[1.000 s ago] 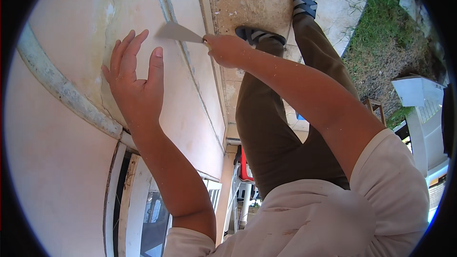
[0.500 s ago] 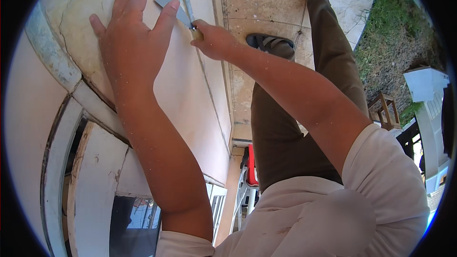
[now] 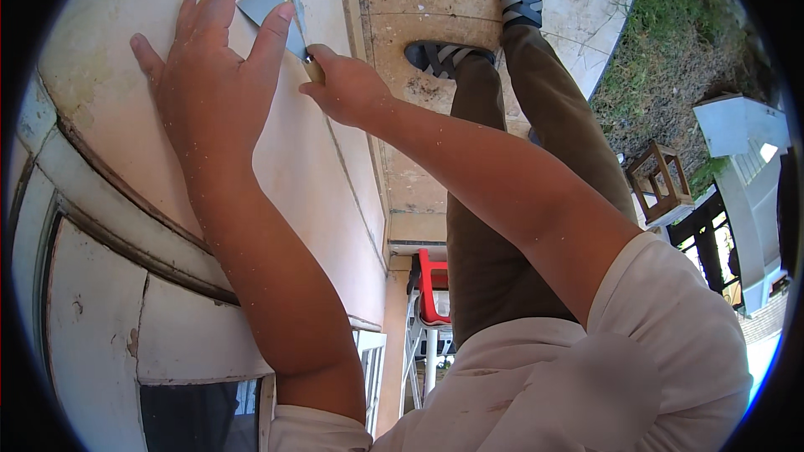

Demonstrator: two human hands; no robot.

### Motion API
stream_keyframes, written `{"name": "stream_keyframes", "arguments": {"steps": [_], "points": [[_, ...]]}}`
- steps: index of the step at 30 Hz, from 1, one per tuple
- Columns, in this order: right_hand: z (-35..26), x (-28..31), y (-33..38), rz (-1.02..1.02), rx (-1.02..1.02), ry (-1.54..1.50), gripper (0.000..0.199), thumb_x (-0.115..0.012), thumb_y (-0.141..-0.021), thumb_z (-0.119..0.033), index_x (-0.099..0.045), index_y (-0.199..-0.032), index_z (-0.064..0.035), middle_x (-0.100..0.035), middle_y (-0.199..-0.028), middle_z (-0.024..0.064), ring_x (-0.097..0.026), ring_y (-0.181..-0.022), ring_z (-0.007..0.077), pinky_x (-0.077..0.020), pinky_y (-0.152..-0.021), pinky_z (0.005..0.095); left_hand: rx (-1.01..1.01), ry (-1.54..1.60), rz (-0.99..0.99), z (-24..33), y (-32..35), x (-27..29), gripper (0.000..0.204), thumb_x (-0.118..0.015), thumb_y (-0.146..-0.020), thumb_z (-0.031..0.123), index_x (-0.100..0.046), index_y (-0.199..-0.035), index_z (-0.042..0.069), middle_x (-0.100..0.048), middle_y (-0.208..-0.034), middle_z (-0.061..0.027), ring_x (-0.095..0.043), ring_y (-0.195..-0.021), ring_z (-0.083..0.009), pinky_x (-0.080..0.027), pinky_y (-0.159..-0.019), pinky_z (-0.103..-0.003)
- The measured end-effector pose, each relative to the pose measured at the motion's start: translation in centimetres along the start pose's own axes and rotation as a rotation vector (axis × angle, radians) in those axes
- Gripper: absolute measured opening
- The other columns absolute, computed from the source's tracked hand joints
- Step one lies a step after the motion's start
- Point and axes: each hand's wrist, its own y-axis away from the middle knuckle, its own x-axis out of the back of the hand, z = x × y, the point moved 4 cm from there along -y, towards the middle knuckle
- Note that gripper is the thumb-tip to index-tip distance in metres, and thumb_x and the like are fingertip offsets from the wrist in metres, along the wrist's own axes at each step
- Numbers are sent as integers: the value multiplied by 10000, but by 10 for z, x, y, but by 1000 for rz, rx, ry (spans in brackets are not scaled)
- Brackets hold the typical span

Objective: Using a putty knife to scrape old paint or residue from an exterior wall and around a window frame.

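Note:
My right hand (image 3: 345, 88) is closed around the handle of a metal scraper (image 3: 266, 7), whose flat grey blade lies against a pale peach wall (image 3: 100, 84). My left hand (image 3: 216, 75) is spread flat on the same wall, and its thumb and fingers overlap the blade from the left. The scraper's handle is hidden inside my right fist. Below the hands, both forearms run down toward my white shirt.
A white-painted frame with cracked paint (image 3: 109, 301) borders the wall at the lower left. My legs in brown trousers and black strapped sandals (image 3: 444, 57) stand on a stained concrete ledge (image 3: 435, 0). A red chair (image 3: 429, 289), grass (image 3: 670, 50) and a wooden stool (image 3: 662, 180) lie far below.
Both hands have slid along the wall toward the upper edge of the view with the scraper. My left hand now overlaps the blade, where it earlier lay apart from it.

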Motion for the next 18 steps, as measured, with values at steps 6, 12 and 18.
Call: {"name": "stream_keyframes", "arguments": {"steps": [6, 12, 18], "points": [[24, -45, 64, -230, -12, -42, 565, -699, -852, -202, -440, -1330, -45, -621, -1112, 226, -594, -1044, 410, -475, -869, 472, 57, 191, 20, 4, 7, 8, 404, -666, -871, 411, -629, -1238, 247, -634, -1268, -80, -486, -1301, -322, -108, -1161, -595], [27, -34, 58, -157, 79, -43, 548, -703, -842, -196, -465, -1311, -40, -630, -1086, 232, -604, -1022, 407, -482, -861, 467, 116, 273, -32, 11, 26, 8, 384, -703, -858, 339, -639, -1215, 212, -644, -1253, -52, -496, -1291, -335, -128, -1160, -589], [-9, 5, -14, 33, 132, 4, 540, -689, -848, -191, -454, -1306, -28, -643, -1037, 234, -619, -974, 418, -491, -832, 480, 180, 411, 16, 13, 29, 13, 359, -717, -854, 294, -656, -1194, 199, -660, -1233, -52, -500, -1291, -336, -127, -1160, -588]]}}
